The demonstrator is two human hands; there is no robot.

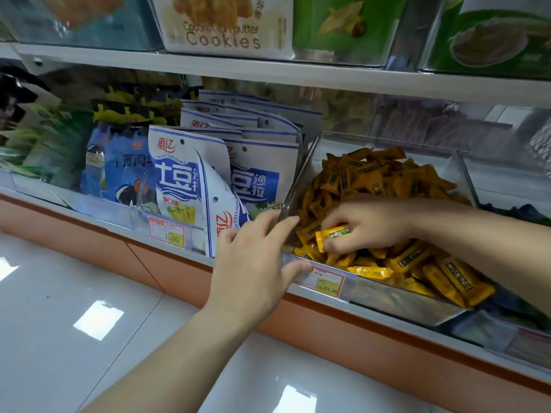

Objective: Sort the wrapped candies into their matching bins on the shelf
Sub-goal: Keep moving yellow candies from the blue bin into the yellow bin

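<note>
A clear plastic bin (396,299) on the lower shelf is full of orange wrapped candies (375,177). My right hand (365,225) reaches into the bin from the right and pinches a brighter yellow wrapped candy (332,235) with a green label. My left hand (256,257) rests on the bin's front left corner, fingers spread over its edge and its thumb below the rim near the price tag (326,283). Another yellow candy (371,272) lies at the bin's front among the orange ones.
White and blue snack bags (190,174) stand in the bin to the left, one tilted forward. Blue bags (119,171) sit further left. Another clear bin (507,180) is to the right. Cookie boxes (223,25) fill the shelf above. A glossy white floor (74,308) lies below.
</note>
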